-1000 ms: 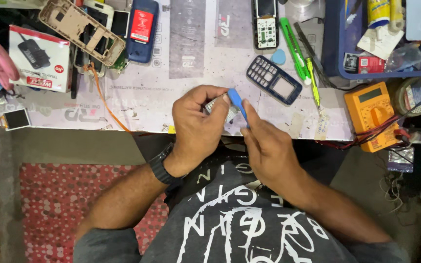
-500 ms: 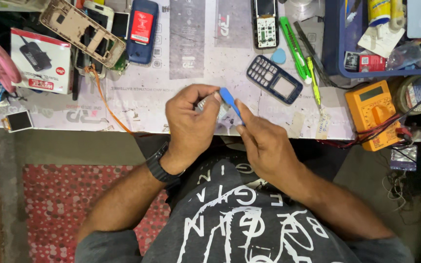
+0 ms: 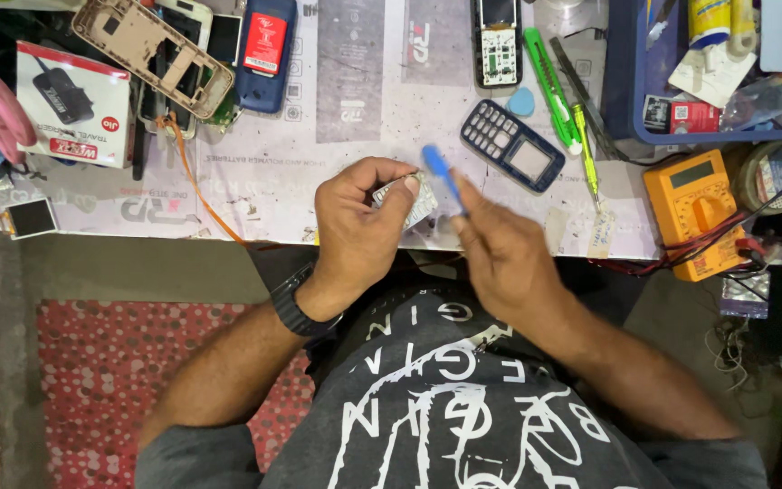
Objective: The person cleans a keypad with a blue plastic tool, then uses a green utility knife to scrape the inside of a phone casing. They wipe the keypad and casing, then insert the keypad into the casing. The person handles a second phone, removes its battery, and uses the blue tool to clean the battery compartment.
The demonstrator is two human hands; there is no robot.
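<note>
Keypad panel [image 3: 402,199]: small, flat, pale grey, gridded, centre frame above the bench edge [image 3: 138,234]. Pinched between thumb and fingers of the left hand [image 3: 359,231], one end protruding right. Right hand [image 3: 500,249] closed on a blue pry tool [image 3: 441,174], its tip just right of the panel. Dark keypad phone [image 3: 510,145] near, upper right; bare mat [image 3: 264,181] left.

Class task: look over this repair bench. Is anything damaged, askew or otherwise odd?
Yes. A black keypad phone at the top edge lies with its front cover off, its white inner keypad layer bare. A beige plastic phone frame lies askew over other phones at top left.
</note>
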